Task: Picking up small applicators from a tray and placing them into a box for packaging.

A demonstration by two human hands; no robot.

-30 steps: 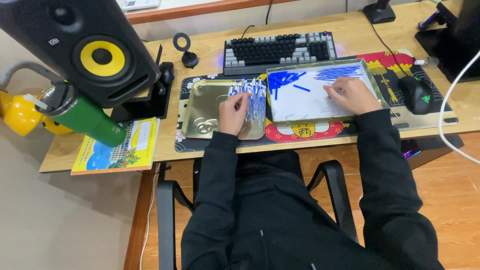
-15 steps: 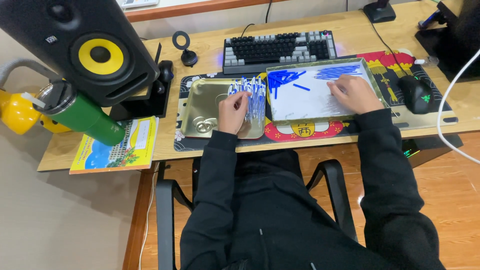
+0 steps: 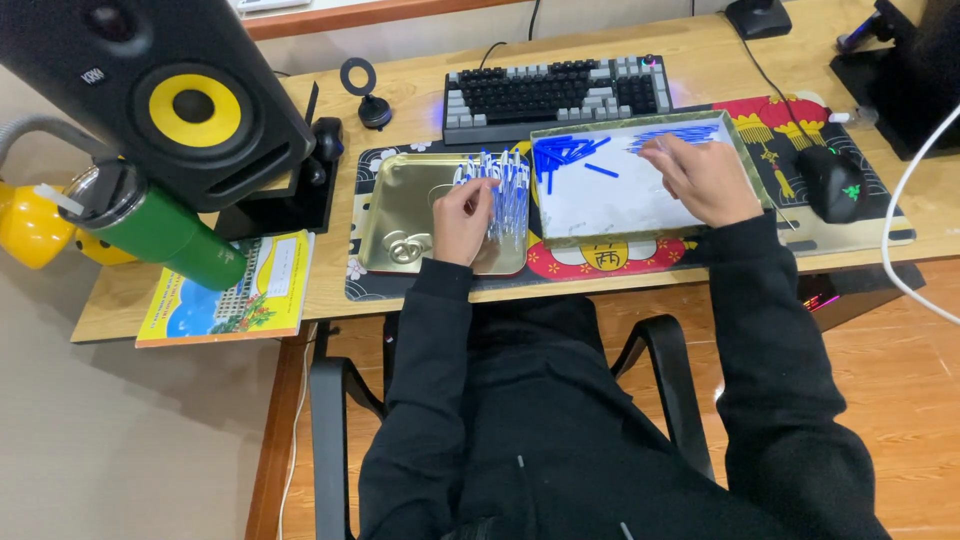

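We are seated at the tabletop [image 3: 700, 70] with two trays in front of us, and we place everything from the white-lined tray [image 3: 640, 200] under our right arm.

Our left hand [image 3: 463, 215] is closed around a bundle of pens [image 3: 503, 190] with clear barrels and blue tips, held upright just to the left of that tray, over the right part of the gold metal tray [image 3: 400, 200]. The bundle looks fairly thick, so by our reckoning a good share of the gathering is done.

Our right hand [image 3: 700, 175] rests inside the white-lined tray near its far right side, fingers curled down onto a row of blue pen caps [image 3: 690, 135] along the far edge. We cannot tell whether a cap is pinched between the fingertips. A second heap of blue caps [image 3: 562, 152] lies in the far left corner of the same tray, and one stray cap [image 3: 601, 170] lies toward its middle.

What is left, as we judge it: both heaps look well stocked, so plenty of pieces remain loose. In the gold tray only a small metal ring-like item [image 3: 405, 247] shows at its near side, left of the bundle.

Beyond the white-lined tray sits the keyboard [image 3: 555, 95], and to its right the black mouse [image 3: 828, 180].
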